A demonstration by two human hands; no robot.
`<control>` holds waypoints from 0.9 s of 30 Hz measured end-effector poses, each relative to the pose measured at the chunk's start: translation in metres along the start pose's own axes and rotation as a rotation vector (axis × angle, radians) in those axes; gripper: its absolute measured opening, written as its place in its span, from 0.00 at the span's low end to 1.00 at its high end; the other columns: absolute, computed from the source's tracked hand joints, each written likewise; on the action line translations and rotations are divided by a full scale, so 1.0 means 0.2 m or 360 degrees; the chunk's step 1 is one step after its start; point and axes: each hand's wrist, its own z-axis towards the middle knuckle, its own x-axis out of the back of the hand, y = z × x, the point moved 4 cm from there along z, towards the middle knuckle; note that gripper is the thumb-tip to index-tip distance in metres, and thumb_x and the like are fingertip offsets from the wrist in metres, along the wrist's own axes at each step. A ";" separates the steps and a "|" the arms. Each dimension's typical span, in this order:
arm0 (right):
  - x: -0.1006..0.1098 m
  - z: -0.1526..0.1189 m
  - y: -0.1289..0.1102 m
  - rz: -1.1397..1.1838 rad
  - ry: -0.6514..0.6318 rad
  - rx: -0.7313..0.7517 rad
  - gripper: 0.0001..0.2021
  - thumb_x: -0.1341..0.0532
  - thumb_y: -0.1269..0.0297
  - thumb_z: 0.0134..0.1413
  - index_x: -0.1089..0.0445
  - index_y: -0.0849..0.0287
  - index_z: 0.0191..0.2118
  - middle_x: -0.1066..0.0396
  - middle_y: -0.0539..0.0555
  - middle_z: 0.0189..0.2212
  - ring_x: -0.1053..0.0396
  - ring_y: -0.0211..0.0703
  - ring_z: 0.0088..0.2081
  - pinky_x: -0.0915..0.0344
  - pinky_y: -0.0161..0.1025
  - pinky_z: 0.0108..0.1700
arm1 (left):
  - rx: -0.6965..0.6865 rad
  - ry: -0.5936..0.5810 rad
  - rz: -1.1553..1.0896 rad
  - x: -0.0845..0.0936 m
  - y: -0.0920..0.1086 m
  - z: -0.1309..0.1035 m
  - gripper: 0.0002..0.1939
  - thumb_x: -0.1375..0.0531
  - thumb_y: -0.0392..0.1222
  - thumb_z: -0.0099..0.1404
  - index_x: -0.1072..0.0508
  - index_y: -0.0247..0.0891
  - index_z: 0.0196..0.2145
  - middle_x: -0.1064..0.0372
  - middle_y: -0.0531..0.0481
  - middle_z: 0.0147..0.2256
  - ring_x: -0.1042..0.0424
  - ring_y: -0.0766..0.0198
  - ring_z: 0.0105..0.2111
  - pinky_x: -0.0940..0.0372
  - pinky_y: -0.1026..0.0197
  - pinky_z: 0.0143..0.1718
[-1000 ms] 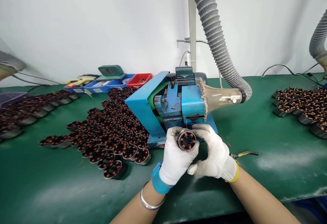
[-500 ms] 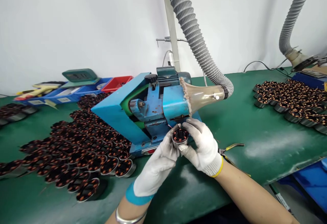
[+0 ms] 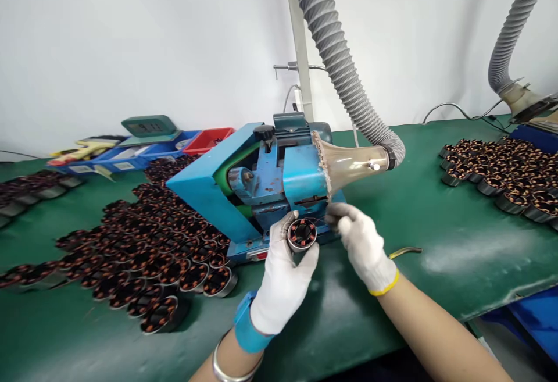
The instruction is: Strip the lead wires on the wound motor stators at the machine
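Green-covered bench under a plain white wall. At its middle, a blue machine with a clear funnel at its right end, joined to a grey ribbed hose rising out of view. Just in front of the machine, a gloved left hand, fingers wrapped round a small round stator with copper windings, open face turned towards the camera. Beside it, a gloved right hand, fingertips pinched together just right of the stator, perhaps on a fine wire lead too thin to make out. Behind that hand, flat on the mat, pliers with yellow-tinged handles. Left of the machine, a wide spread of stators in rows; another batch far right. At the back left, blue trays, a red tray and a green scale.
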 end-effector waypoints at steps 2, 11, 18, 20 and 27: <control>-0.05 -0.06 0.02 -0.0063 -0.0124 -0.0012 0.21 0.31 0.56 0.42 0.26 0.58 0.44 0.26 0.57 0.38 0.29 0.46 0.37 0.30 0.42 0.38 | -0.0245 0.0073 0.0296 0.01 0.04 0.00 0.28 0.39 0.36 0.61 0.42 0.41 0.57 0.38 0.41 0.52 0.32 0.54 0.52 0.36 0.46 0.56; -0.02 -0.06 -0.03 0.0295 0.0007 -0.0189 0.13 0.34 0.54 0.49 0.29 0.60 0.28 0.32 0.48 0.23 0.37 0.35 0.26 0.36 0.36 0.33 | -0.0623 -0.0292 0.0546 -0.03 0.15 -0.01 0.23 0.43 0.26 0.53 0.38 0.38 0.47 0.41 0.45 0.44 0.33 0.58 0.44 0.31 0.55 0.47; 0.00 -0.04 -0.08 -0.0140 -0.0139 -0.0250 0.12 0.32 0.57 0.45 0.27 0.59 0.32 0.29 0.49 0.25 0.34 0.37 0.28 0.35 0.36 0.33 | -0.0512 -0.0218 0.0430 -0.03 0.11 0.01 0.23 0.42 0.27 0.54 0.39 0.39 0.47 0.40 0.46 0.42 0.33 0.59 0.42 0.33 0.55 0.46; -0.01 -0.05 -0.08 -0.0288 -0.0246 -0.0275 0.11 0.33 0.57 0.47 0.27 0.61 0.29 0.32 0.48 0.22 0.36 0.36 0.25 0.37 0.35 0.30 | -0.0464 -0.0300 0.0383 -0.04 0.11 0.01 0.21 0.42 0.28 0.55 0.39 0.39 0.46 0.39 0.46 0.41 0.33 0.59 0.41 0.33 0.55 0.45; 0.03 -0.02 -0.08 -0.0128 -0.0038 -0.0221 0.14 0.32 0.55 0.45 0.27 0.60 0.34 0.30 0.49 0.24 0.34 0.36 0.27 0.35 0.36 0.32 | -0.0321 -0.0356 0.0369 -0.06 0.09 -0.01 0.18 0.42 0.31 0.58 0.39 0.39 0.46 0.37 0.46 0.41 0.31 0.59 0.40 0.33 0.54 0.44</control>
